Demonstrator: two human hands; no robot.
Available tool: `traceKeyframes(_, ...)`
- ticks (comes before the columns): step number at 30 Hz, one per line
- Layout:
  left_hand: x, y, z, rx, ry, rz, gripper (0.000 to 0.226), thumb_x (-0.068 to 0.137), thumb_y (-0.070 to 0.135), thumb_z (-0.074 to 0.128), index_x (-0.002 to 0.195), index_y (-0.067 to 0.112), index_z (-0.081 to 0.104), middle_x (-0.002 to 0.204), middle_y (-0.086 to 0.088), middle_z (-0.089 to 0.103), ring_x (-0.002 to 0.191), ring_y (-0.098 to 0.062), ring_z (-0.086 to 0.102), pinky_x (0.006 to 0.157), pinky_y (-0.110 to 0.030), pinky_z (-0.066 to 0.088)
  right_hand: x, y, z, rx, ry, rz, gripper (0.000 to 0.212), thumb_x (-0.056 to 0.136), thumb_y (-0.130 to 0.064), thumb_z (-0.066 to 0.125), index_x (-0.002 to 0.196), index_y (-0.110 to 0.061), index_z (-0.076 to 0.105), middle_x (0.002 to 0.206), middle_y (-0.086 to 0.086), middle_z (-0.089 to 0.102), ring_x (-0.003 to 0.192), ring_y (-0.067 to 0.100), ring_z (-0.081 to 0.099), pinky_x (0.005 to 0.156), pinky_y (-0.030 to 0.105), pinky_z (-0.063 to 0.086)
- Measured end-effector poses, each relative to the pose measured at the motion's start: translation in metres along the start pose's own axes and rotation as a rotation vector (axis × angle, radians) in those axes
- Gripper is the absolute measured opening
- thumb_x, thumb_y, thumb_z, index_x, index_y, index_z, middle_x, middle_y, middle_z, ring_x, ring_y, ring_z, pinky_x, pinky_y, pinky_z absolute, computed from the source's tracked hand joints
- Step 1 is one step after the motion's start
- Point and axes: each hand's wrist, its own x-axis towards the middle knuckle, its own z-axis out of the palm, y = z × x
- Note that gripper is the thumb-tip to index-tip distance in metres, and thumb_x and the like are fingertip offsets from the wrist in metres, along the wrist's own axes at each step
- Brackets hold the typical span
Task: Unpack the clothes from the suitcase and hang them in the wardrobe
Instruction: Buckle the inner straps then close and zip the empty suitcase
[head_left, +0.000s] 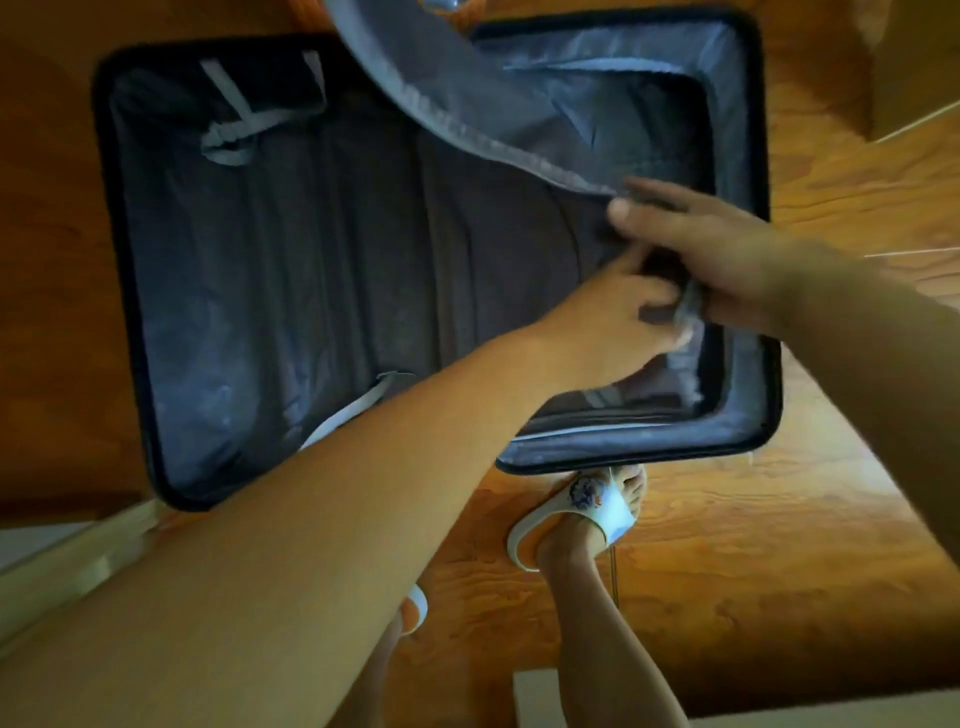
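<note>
**Lifting the divider flap to reach the clothes**

Nearest to the camera, the person's left forearm is crossing the frame toward the open suitcase (130, 260), which is lying flat on the wooden floor (779, 519). The left hand (618, 322) is reaching under the grey zipped divider flap (467, 104), its fingers loosely spread and holding nothing that can be seen. The right hand (711, 244) is pinching the corner of the flap, and this grip is raising it off the right half of the case. The left half is showing only lining and straps (234, 130). Any clothes under the flap are hidden or blurred; no wardrobe is in view. A foot in a white sandal (587, 514) is standing just beside the case's rim.

To do this step well, the right hand should probably be folding the flap fully over, so both hands are free to lift a garment without creasing it.
</note>
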Motion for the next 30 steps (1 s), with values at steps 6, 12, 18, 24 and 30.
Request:
traceKeyframes(6,0.0,-0.104,0.011,-0.093,0.288,-0.46,0.032,0.098,0.004,0.055,0.122,0.015,0.071,0.127,-0.007,0.07,0.118,-0.023,0.065,0.091,-0.02,0.049,0.053,0.119,-0.097,-0.85,0.659,0.456,0.051,0.097,-0.02,0.055,0.142,0.002,0.046,0.14,0.025,0.051,0.13,0.041,0.049,0.106,0.043,0.041)
traceKeyframes(12,-0.139,-0.223,-0.035,0.015,0.424,-1.02,0.015,0.094,0.0,0.059,0.094,0.012,0.069,0.082,-0.003,0.067,0.079,-0.025,0.064,0.076,-0.036,0.055,0.037,0.191,-0.02,-0.856,0.46,0.329,0.031,0.09,-0.016,0.053,0.119,-0.02,0.062,0.121,0.02,0.062,0.108,0.039,0.063,0.092,0.044,0.053)
traceKeyframes(18,-0.17,-0.236,-0.038,0.036,0.334,-1.056,0.023,0.099,-0.011,0.049,0.088,0.005,0.062,0.086,-0.021,0.064,0.06,-0.021,0.062,0.043,-0.015,0.049,0.034,0.234,0.132,-0.686,0.03,0.171,0.049,0.095,-0.004,0.053,0.138,-0.028,0.054,0.132,0.006,0.056,0.104,0.026,0.063,0.086,0.037,0.056)
traceKeyframes(24,-0.137,-0.231,-0.024,-0.061,0.31,-0.915,0.022,0.102,-0.002,0.049,0.096,0.009,0.067,0.085,-0.01,0.068,0.065,-0.02,0.062,0.059,-0.024,0.048,0.059,0.254,0.179,-0.813,0.048,0.152,0.04,0.091,-0.002,0.052,0.127,-0.017,0.056,0.121,0.01,0.053,0.106,0.038,0.06,0.084,0.042,0.049)
traceKeyframes(30,-0.122,-0.222,-0.026,-0.068,0.293,-0.873,0.024,0.103,0.008,0.047,0.104,0.016,0.07,0.095,-0.004,0.073,0.085,-0.023,0.071,0.081,-0.035,0.055,0.069,0.255,0.168,-0.858,0.009,0.11,0.019,0.094,-0.006,0.055,0.112,-0.008,0.058,0.11,0.016,0.062,0.101,0.037,0.062,0.073,0.034,0.043)
